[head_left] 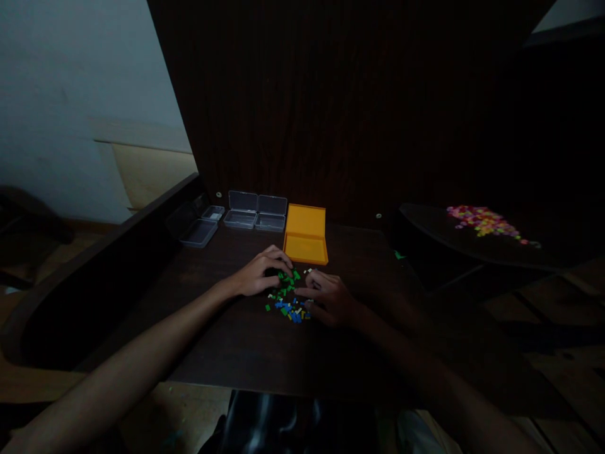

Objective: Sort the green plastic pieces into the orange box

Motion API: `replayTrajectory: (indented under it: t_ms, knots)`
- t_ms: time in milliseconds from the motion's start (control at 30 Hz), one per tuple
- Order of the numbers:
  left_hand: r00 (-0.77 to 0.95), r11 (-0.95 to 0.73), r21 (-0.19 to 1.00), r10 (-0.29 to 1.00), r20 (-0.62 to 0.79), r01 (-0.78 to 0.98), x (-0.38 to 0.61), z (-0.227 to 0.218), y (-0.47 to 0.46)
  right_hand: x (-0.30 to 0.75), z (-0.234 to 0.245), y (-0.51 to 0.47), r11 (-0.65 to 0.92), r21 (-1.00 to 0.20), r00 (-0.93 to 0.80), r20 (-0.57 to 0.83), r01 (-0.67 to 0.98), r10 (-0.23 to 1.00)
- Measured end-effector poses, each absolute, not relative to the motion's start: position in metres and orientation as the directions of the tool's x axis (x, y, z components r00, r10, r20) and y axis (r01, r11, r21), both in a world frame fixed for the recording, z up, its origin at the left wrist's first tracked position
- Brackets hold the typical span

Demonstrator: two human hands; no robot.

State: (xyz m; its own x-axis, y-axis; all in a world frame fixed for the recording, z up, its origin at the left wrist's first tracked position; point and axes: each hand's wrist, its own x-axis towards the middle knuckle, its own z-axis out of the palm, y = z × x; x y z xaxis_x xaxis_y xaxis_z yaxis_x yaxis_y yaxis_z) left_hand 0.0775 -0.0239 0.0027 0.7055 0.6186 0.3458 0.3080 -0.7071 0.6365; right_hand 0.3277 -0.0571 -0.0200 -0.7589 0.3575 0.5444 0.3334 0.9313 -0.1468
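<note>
A small heap of tiny green, blue, yellow and white bricks (289, 301) lies on the dark wooden table (236, 340). My left hand (261, 271) rests at the heap's left edge with fingers curled over the green pieces. My right hand (328, 297) sits at the heap's right edge, fingers bent and touching the bricks. What either hand's fingertips hold is too small and dark to make out. Just behind the heap stands an open orange box (305, 234).
Several clear plastic boxes (241, 211) stand open in a row at the back left of the table. On a dark round surface to the right lies a pile of pink and yellow pieces (482, 221). A dark wood panel rises behind the table.
</note>
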Motion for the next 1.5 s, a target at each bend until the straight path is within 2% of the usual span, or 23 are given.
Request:
replayTrajectory:
  t_ms: [133,400,600,800,1000,1100,1300,1500]
  knots:
    - [0.686,-0.709,0.609,0.641,0.345,0.356,0.080,0.002,-0.025,0.319,-0.015,-0.066,0.931,-0.152,-0.803,0.472,0.332,0.364]
    - [0.681,-0.722,0.580,0.641,0.355,0.377,0.081,0.001,-0.027,0.306,-0.011,-0.075,0.957,-0.072,-0.872,0.397,0.281,0.286]
    - [0.690,-0.728,0.573,0.633,0.351,0.377,0.081,0.001,-0.027,0.306,-0.012,-0.076,0.951,-0.061,-0.837,0.460,0.303,0.296]
    - [0.669,-0.714,0.576,0.655,0.350,0.398,0.080,-0.004,-0.024,0.309,-0.011,-0.073,0.935,-0.129,-0.782,0.517,0.331,0.348]
    - [0.684,-0.724,0.561,0.645,0.341,0.403,0.081,-0.004,-0.024,0.309,-0.013,-0.073,0.957,-0.129,-0.800,0.527,0.259,0.288]
    - [0.698,-0.731,0.554,0.633,0.334,0.398,0.081,-0.002,-0.026,0.309,-0.013,-0.073,0.952,-0.151,-0.804,0.510,0.266,0.305]
    - [0.762,-0.784,0.478,0.571,0.306,0.396,0.082,0.004,-0.033,0.315,-0.013,-0.068,0.938,-0.161,-0.764,0.545,0.308,0.344]
    - [0.800,-0.806,0.439,0.538,0.264,0.397,0.085,0.004,-0.038,0.316,-0.016,-0.068,0.955,-0.204,-0.780,0.552,0.217,0.295]
